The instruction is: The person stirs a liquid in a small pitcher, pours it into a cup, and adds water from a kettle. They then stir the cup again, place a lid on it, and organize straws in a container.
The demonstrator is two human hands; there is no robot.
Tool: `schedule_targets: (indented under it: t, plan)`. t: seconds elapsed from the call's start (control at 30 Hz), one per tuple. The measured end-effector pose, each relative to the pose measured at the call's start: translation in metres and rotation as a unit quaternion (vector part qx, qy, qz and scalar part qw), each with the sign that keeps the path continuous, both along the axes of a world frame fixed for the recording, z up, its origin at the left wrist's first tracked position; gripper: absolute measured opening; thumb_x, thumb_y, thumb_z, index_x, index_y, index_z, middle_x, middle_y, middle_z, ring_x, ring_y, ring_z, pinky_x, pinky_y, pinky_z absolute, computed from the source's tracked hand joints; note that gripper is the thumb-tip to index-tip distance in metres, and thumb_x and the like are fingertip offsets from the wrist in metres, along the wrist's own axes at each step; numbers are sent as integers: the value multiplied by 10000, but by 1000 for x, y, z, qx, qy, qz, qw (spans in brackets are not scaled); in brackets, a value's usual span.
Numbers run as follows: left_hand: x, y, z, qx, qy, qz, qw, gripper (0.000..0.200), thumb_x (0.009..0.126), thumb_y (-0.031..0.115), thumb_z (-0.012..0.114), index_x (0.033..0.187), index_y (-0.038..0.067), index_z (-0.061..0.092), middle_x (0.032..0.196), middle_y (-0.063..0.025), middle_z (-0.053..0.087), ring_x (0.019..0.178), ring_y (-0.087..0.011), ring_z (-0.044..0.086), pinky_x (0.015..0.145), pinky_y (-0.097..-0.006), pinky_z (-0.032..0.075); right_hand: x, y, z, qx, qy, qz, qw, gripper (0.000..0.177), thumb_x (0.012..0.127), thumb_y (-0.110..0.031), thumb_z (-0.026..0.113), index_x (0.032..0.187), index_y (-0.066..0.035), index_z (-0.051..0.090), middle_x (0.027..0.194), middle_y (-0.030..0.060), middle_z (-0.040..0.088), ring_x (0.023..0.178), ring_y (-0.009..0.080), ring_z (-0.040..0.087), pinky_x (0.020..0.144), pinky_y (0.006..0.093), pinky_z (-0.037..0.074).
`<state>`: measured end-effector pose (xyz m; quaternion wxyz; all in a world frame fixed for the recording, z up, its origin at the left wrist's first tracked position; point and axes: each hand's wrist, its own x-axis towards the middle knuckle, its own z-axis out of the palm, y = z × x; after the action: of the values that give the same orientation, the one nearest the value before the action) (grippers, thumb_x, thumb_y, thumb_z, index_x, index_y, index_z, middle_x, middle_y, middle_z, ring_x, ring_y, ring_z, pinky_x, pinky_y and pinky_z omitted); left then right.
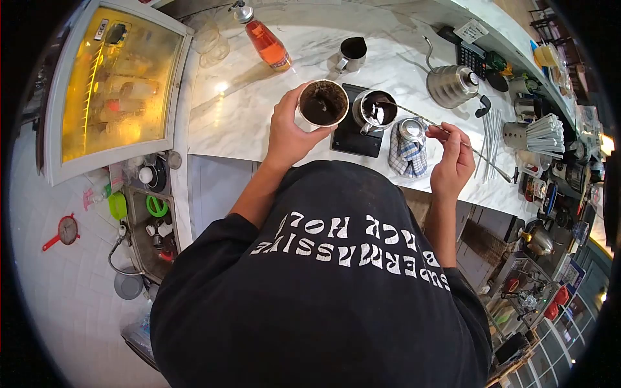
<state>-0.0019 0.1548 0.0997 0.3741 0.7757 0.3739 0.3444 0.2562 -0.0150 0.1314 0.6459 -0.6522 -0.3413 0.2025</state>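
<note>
My left hand [290, 132] is wrapped round a white cup [323, 103], tilted so its inside shows, with dark brown residue or liquid in it. In my right hand [453, 158] is a long, thin twisted bar spoon [420, 117]. One end of the spoon reaches into a metal pitcher [366, 123] of dark, shiny liquid; the other sticks out past my hand. The pitcher stands on a flat black scale [356, 147], just right of the cup. Near my right hand, a small metal lidded piece [412, 129] rests on a checked cloth [409, 158].
Behind the hands on the marble counter [226, 123] stand a bottle of orange-red liquid [266, 44], a small steel jug [352, 54] and a gooseneck kettle [451, 86]. Straws [545, 136] are at the right. An open fridge door [119, 84] and a sink [143, 226] are at the left.
</note>
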Motion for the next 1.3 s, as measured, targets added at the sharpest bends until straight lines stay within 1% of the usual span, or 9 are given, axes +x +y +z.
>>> schedule_targets:
  t: [0.3, 0.53, 0.57, 0.67, 0.73, 0.8, 0.93, 1.17, 1.3]
  plan:
    - [3, 0, 0, -11, 10, -17, 1000, 815, 709, 118, 952, 1409, -12, 555, 1291, -150, 695, 1220, -231, 666, 1074, -374, 499, 1, -8, 23, 41, 21, -62, 997, 315, 1141, -179, 472, 1152, 89, 637, 969, 196, 759, 903, 249, 739, 902, 372, 573]
    - [4, 2, -2, -32, -47, -18, 998, 809, 685, 176, 950, 1401, 76, 586, 1292, -134, 684, 1209, -317, 650, 1056, -430, 488, 8, 6, 58, 153, 55, -34, 986, 316, 1142, -176, 473, 1138, 100, 627, 927, 189, 727, 847, 296, 741, 861, 421, 594]
    - [6, 5, 0, -34, -50, -24, 998, 811, 687, 177, 946, 1404, 76, 582, 1292, -134, 683, 1215, -319, 647, 1058, -429, 488, 7, 15, 67, 163, 44, -13, 986, 319, 1136, -168, 490, 1113, 110, 646, 933, 172, 724, 849, 276, 746, 849, 384, 586]
    - [13, 15, 14, -32, -41, -46, 998, 815, 701, 153, 931, 1419, 60, 558, 1301, -135, 682, 1233, -300, 643, 1073, -413, 485, 14, 41, 84, 107, -15, 47, 993, 297, 1119, -143, 516, 1083, 98, 687, 949, 154, 732, 848, 237, 750, 835, 334, 570]
    - [19, 22, 29, -23, -9, -67, 997, 816, 719, 101, 914, 1436, 32, 530, 1316, -135, 685, 1246, -250, 651, 1094, -384, 476, 15, 63, 98, 43, -93, 62, 993, 251, 1077, -143, 583, 1068, 55, 737, 876, 94, 746, 788, 149, 719, 791, 274, 541]
    - [28, 35, 35, -2, -12, -83, 996, 804, 705, 171, 913, 1413, 52, 552, 1322, -142, 663, 1243, -308, 641, 1073, -407, 491, 8, 87, 110, 36, -54, 118, 991, 252, 1064, -158, 608, 1051, 53, 746, 818, 66, 734, 746, 115, 663, 737, 258, 519]
    - [45, 58, 39, 29, 12, -77, 997, 795, 706, 167, 915, 1398, 39, 545, 1293, -130, 667, 1239, -274, 636, 1081, -403, 482, 29, 144, 116, -49, -115, 252, 960, 282, 1028, -257, 679, 1009, 13, 758, 759, 30, 690, 713, 95, 608, 664, 256, 489]
    - [73, 112, 11, 33, -18, 3, 999, 776, 719, 177, 900, 1393, 42, 540, 1279, -123, 670, 1212, -258, 650, 1021, -393, 518, 42, 243, 116, -93, -182, 285, 936, 361, 1011, -346, 679, 994, 6, 752, 747, 33, 684, 693, 104, 595, 655, 290, 485]
    - [89, 130, -1, 0, -34, 55, 998, 814, 709, 210, 897, 1411, 55, 514, 1313, -169, 626, 1265, -364, 594, 1078, -448, 482, 52, 292, 104, -109, -190, 291, 931, 371, 1017, -350, 653, 1001, 6, 755, 763, 53, 697, 687, 131, 606, 666, 316, 499]
